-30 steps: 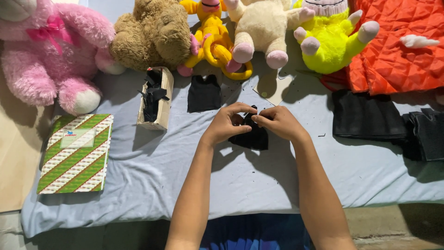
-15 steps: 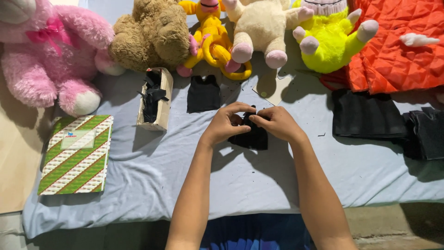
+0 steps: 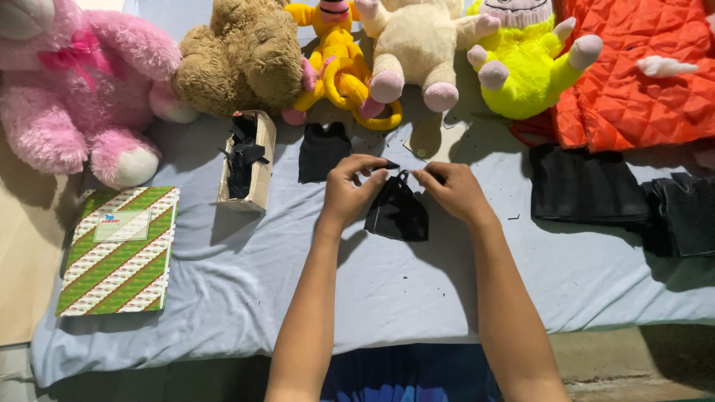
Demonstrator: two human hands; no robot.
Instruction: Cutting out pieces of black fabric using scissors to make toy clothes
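Note:
A small black fabric pouch (image 3: pixel 398 214) lies on the pale blue sheet (image 3: pixel 387 290) at the middle. My left hand (image 3: pixel 350 190) pinches its top left corner and my right hand (image 3: pixel 450 190) pinches its top right, where a thin black loop sticks up between the fingers. A second small black fabric piece (image 3: pixel 322 151) lies flat just behind my left hand. To its left stands a small cardboard box (image 3: pixel 249 160) with black ribbon bits inside.
Plush toys line the back: pink (image 3: pixel 82 89), brown (image 3: pixel 242 56), yellow-orange (image 3: pixel 339 63), cream (image 3: pixel 417 48), neon yellow (image 3: pixel 521 67). An orange quilted cloth (image 3: pixel 640 74) and folded black fabric (image 3: pixel 588 186) lie at right. A green striped book (image 3: pixel 119 249) rests at left.
Both hands have drawn slightly apart at the top of the pouch, and more of the black pouch shows below the fingers.

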